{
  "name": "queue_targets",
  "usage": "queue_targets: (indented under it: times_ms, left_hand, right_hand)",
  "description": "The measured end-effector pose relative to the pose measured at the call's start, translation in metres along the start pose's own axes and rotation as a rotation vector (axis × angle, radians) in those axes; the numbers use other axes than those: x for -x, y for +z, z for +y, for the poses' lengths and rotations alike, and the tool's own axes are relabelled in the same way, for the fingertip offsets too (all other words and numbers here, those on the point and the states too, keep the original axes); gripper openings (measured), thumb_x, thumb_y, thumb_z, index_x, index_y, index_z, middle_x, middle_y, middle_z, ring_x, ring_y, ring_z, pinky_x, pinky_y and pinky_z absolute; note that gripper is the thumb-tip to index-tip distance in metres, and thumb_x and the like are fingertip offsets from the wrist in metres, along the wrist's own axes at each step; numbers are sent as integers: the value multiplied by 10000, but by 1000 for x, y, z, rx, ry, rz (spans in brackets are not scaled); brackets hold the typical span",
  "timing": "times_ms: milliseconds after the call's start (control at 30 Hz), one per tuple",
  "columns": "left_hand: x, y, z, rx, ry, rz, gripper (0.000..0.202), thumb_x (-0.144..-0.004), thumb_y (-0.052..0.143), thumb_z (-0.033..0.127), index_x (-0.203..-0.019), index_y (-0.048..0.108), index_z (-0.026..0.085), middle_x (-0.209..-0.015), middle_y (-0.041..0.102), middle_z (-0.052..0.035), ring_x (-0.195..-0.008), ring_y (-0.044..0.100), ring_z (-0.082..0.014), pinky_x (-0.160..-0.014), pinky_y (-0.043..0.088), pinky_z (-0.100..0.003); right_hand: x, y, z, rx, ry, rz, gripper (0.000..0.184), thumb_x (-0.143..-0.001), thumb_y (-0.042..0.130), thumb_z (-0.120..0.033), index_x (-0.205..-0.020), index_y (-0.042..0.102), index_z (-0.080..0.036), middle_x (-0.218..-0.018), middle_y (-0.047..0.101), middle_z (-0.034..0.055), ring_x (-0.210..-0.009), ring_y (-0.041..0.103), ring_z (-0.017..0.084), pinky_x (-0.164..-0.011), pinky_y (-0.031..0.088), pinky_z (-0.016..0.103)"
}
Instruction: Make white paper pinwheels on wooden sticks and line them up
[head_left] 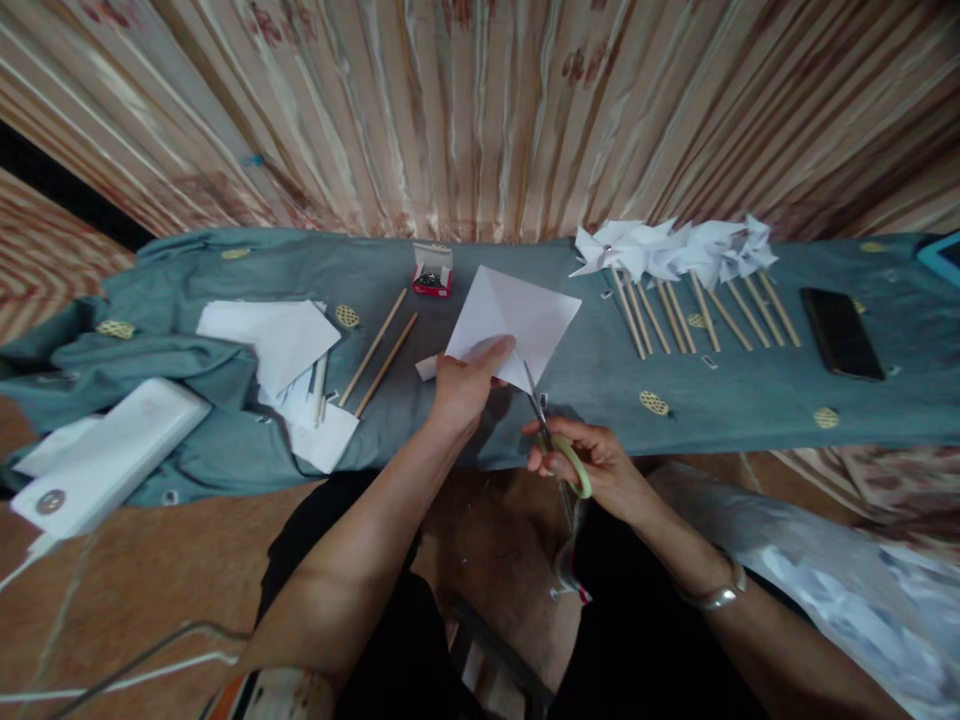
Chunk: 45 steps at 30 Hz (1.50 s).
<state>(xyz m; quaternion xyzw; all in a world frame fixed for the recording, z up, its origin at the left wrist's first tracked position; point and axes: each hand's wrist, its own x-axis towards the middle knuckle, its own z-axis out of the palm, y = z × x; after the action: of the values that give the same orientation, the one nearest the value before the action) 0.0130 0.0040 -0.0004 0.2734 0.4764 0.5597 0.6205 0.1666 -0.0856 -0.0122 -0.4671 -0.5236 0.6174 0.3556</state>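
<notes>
A square sheet of white paper [517,305] is pinched in my left hand [466,385], its thumb lying on top and the other fingers mostly hidden underneath. My right hand [589,455] grips a pair of scissors [571,465] with pale green handles. The scissors' blades point away from me and meet the near corner of the sheet. Behind the paper stands a small open red and white box [433,272] of dark metal pieces. Two thin wooden sticks [386,365] lie to the left of my left hand.
Several paper pinwheels [675,250] on sticks lie at the back right, beside a black phone [841,333]. Stacked paper [270,335] and a white device [109,455] with a cable are on the left. A grey-green cloth [615,400] covers the narrow table, with a curtain [480,120] behind.
</notes>
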Motion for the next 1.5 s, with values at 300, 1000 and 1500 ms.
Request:
queue_targets:
  times_ms: [300,1000,1500]
  left_hand:
    - [3,1,2,-14,-6,-4,210,-583,763,265,-709,645,145,-705,693,-39,-581,594,-139,-506,477,-244]
    - [4,1,1,6,5,-21,240,-579,762,269,-743,639,145,-734,680,-35,-593,585,-142,-516,482,-256]
    - [3,0,1,2,6,-14,231,-585,772,257,-754,663,142,-730,693,-31,-585,602,-137,-481,468,-230]
  right_hand:
    - [-1,0,2,1,-21,9,408,-753,708,-513,-1020,689,-205,-670,622,-13,-570,536,106,-550,442,241]
    - [-2,2,-1,-31,-5,30,405,-715,740,-505,-973,702,-194,-657,652,-2,-551,566,104,-529,473,228]
    - [-2,4,0,-144,47,45,335,-668,805,-393,-938,705,-222,-645,662,-19,-558,595,107,-538,501,228]
